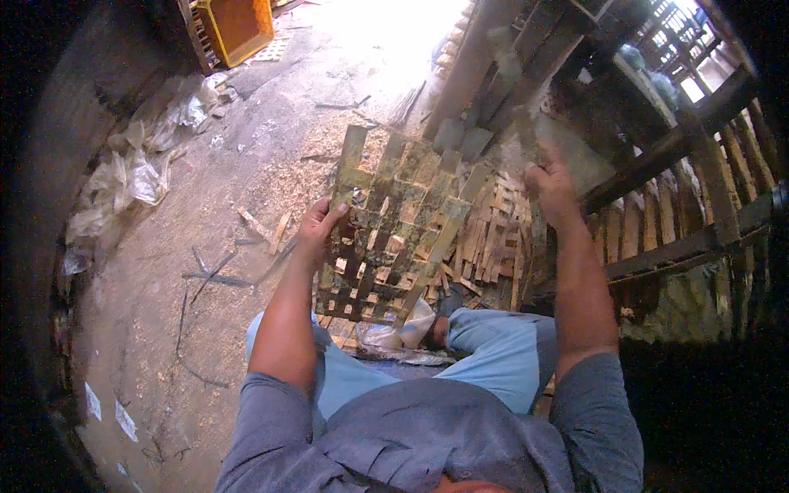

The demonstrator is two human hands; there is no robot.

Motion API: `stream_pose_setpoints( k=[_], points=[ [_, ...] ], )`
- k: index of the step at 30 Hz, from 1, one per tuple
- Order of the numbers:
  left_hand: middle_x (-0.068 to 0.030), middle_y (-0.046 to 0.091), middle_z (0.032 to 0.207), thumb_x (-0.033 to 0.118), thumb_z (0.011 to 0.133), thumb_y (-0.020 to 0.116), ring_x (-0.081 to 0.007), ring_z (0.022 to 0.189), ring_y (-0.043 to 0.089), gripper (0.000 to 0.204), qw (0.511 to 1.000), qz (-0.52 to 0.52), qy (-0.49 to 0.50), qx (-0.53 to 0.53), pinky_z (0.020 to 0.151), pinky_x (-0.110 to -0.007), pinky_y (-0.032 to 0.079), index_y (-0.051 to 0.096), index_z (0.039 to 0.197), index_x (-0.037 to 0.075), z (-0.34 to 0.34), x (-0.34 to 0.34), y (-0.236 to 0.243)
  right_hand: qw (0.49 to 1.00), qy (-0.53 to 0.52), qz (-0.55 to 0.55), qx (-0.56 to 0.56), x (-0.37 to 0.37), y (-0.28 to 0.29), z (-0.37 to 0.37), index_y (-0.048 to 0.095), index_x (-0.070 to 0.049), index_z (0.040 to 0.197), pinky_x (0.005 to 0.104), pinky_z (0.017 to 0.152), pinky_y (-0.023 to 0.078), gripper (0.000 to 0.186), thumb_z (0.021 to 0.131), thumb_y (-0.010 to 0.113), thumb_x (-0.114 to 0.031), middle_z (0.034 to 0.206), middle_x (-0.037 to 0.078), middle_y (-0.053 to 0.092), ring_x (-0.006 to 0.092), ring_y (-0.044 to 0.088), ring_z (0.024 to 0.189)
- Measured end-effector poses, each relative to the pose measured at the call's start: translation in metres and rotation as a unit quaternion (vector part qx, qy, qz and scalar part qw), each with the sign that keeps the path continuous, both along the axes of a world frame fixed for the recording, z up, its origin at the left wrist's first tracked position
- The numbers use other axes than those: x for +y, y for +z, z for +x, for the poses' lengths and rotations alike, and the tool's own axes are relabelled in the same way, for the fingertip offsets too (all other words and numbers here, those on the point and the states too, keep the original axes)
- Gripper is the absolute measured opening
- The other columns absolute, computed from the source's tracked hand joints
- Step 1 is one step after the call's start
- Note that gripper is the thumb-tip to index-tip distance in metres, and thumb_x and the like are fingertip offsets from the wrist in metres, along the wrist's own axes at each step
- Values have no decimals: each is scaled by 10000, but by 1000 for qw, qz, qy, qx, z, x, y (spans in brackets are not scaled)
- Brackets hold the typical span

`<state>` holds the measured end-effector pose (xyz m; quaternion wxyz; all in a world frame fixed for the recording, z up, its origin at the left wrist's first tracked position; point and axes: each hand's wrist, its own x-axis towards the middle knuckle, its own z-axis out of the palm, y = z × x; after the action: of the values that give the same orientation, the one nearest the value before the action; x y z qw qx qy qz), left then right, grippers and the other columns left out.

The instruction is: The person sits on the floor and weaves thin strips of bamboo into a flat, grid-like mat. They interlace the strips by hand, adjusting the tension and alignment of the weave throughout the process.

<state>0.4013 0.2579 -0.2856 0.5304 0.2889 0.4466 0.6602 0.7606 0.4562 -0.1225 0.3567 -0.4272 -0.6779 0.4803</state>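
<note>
The left hand (316, 226) grips the left edge of a weathered brown lattice panel of flat wooden slats (417, 195), held between the hands. The right hand (552, 185), raised beside it, is curled; blur hides whether it holds anything. The lattice looks largely joined; what remains is unclear. Pale, stacked wooden slats (500, 223) lie just left of the right hand.

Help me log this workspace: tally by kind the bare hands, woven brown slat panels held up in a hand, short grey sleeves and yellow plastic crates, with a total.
Bare hands: 2, left hand and right hand
Woven brown slat panel held up: 1
Short grey sleeves: 2, left sleeve and right sleeve
Yellow plastic crate: 1
Total: 6
</note>
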Motion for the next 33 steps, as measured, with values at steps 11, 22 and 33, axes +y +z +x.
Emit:
stream_pose_setpoints(
  k=[11, 22, 33],
  points=[
    [-2, 620, 762, 208, 926, 652, -104, 684, 601, 130, 999, 35, 15, 8, 620, -278, 501, 627, 943, 81, 7, -2, 13, 992, -6, 78, -99, -46, 10, -32, 560, -20, 1297, 301, 722, 503, 414, 951, 615, -240, 981, 55, 647, 137, 590, 841],
    [-9, 614, 772, 213, 920, 652, -111, 672, 591, 160, 999, 23, -19, -16, 629, -284, 495, 632, 967, 61, 5, -7, 28, 983, 98, 113, -107, -46, 17, -29, 609, 8, 1247, 319, 993, 424, 350, 927, 557, -123, 1160, 109, 655, 205, 588, 1106],
    [-8, 620, 801, 207, 924, 644, -106, 695, 590, 166, 998, 43, -47, 16, 635, -281, 481, 634, 978, 50, 6, -3, 20, 971, 163, 73, -161, -44, 26, -23, 535, -23, 1363, 295, 886, 478, 437, 944, 492, -141, 1285, 95, 601, 149, 570, 990]
  ],
)
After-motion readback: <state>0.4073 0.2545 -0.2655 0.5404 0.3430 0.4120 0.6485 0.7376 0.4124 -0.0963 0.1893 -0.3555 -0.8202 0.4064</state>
